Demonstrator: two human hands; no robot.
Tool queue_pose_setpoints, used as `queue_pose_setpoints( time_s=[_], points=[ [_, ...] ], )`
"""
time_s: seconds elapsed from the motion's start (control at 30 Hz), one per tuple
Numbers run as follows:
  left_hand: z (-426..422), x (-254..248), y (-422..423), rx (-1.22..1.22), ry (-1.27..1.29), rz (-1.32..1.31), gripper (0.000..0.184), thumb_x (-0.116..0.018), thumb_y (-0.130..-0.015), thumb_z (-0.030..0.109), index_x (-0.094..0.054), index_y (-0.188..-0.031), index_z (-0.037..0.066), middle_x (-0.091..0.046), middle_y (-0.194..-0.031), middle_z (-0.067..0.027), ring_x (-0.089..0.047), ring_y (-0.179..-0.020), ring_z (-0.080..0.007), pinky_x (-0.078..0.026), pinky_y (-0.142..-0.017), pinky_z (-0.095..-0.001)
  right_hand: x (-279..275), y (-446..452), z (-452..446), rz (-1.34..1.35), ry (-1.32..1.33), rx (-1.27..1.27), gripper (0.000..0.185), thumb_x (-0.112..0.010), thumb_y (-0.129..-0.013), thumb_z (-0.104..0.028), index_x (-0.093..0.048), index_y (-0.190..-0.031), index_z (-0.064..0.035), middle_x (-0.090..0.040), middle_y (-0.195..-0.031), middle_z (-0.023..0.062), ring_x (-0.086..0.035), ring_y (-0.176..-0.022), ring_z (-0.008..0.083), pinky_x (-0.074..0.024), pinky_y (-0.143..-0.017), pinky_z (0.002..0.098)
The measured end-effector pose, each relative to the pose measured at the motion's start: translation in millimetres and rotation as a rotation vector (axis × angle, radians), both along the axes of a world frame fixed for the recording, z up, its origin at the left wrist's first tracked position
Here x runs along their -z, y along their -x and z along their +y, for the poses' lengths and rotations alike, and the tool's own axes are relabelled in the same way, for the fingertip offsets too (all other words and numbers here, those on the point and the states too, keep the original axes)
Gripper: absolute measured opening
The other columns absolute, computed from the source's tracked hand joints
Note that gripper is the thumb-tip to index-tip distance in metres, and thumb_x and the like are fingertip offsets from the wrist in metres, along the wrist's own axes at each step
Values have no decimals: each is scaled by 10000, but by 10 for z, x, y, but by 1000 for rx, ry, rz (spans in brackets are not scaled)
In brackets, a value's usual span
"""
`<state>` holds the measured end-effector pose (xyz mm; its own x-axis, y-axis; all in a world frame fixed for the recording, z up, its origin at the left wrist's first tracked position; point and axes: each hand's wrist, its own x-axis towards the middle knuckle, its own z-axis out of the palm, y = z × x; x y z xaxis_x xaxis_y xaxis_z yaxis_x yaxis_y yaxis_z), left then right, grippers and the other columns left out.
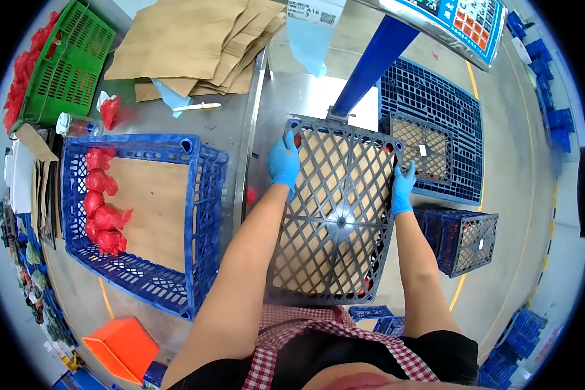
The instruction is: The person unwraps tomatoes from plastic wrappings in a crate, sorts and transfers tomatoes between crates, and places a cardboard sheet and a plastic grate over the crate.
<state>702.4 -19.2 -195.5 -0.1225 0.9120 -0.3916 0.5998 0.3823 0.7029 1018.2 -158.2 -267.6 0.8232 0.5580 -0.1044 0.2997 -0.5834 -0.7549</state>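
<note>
In the middle lies a black lattice crate lid (342, 222), with brown cardboard (318, 162) showing through its gaps and bits of red at the corners. My left hand (284, 164), in a blue glove, grips the lid's left edge near the far corner. On the opposite edge, my right hand (403, 190), also blue-gloved, is closed against the rim. The crate body beneath is mostly hidden by the lid. To the left, a blue crate (205, 214) lined with cardboard holds a row of red plastic-wrapped bundles (96, 203) along its left wall.
A scale (458, 26) on a blue post (375, 65) rises beyond the lid. Cardboard sheets (182, 39) and a green crate (71, 62) occupy the far left. Lidded crates (474, 244) stand at right, one on a blue pallet (429, 84). An orange bin (123, 348) sits lower left.
</note>
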Motion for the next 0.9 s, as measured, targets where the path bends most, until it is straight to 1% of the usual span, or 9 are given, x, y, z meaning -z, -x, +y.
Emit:
queue_pose_setpoints(
  time_s=[0.07, 0.13, 0.2, 0.23, 0.3, 0.37, 0.5, 0.8, 0.9],
  points=[
    [-7, 101, -29, -47, -158, 19, 490, -401, -934, 428, -601, -993, -16, -588, -1013, -262, -538, -946, -439, -422, -810, -483, -514, 253, 287, -454, -24, -158, 563, -667, -723, -129, -515, -1253, -19, -491, -1217, 226, -483, -1119, 353, -391, -938, 414],
    [-108, 207, -49, -77, -260, 63, 472, -398, -936, 424, -605, -940, 0, -590, -979, -242, -545, -898, -431, -432, -771, -489, -860, 566, 756, -577, -197, -377, 462, -670, -714, -108, -567, -1153, -2, -546, -1142, 214, -519, -1068, 353, -406, -916, 413],
    [-85, 252, -62, -105, -352, 113, 439, -398, -933, 427, -593, -917, 33, -585, -954, -209, -556, -854, -412, -447, -737, -488, -887, 893, 1220, -547, -281, -634, 424, -674, -753, -204, -588, -1119, -7, -596, -1033, 199, -570, -953, 354, -444, -849, 412],
    [-50, 282, -52, -119, -402, 137, 423, -399, -931, 428, -587, -905, 50, -582, -942, -192, -561, -833, -402, -455, -721, -488, -925, 1088, 1408, -346, -157, -745, 448, -654, -786, -318, -597, -1118, -24, -595, -1030, 196, -580, -938, 351, -461, -818, 411],
    [-14, 340, -11, -96, -329, 110, 388, -416, -924, 429, -572, -940, 74, -574, -968, -184, -570, -824, -394, -463, -709, -476, -727, 1362, 1723, -423, 29, -971, 395, -566, -852, -411, -630, -932, -30, -608, -955, 174, -595, -856, 342, -480, -758, 411],
    [-29, 270, -42, -126, -225, 100, 377, -431, -918, 427, -572, -940, 78, -582, -963, -181, -573, -818, -394, -463, -703, -479, -683, 1541, 1861, -405, 99, -1003, 388, -498, -895, -394, -625, -844, -31, -618, -865, 166, -601, -783, 335, -478, -712, 423],
    [-2, 430, -4, -196, -206, -97, 364, -479, -903, 412, -561, -880, 58, -602, -905, -194, -582, -785, -395, -453, -660, -485, -618, 1584, 1862, -526, 57, -1154, 394, -426, -925, -402, -631, -843, -75, -626, -812, 157, -615, -749, 325, -488, -683, 422],
    [14, 508, -8, -207, -233, -74, 360, -506, -885, 409, -558, -858, 54, -610, -841, -190, -583, -767, -395, -457, -657, -472, -728, 1704, 1965, -323, 262, -1166, 506, -433, -894, -525, -663, -852, -76, -635, -813, 159, -623, -770, 325, -491, -712, 417],
    [3, 504, -12, -222, -259, -89, 278, -563, -895, 281, -560, -836, 9, -599, -727, -163, -563, -653, -257, -436, -611, -383, -713, 1696, 1963, -271, 218, -1187, 567, -452, -859, -595, -667, -880, -71, -636, -836, 167, -624, -800, 332, -490, -731, 413]
  ],
)
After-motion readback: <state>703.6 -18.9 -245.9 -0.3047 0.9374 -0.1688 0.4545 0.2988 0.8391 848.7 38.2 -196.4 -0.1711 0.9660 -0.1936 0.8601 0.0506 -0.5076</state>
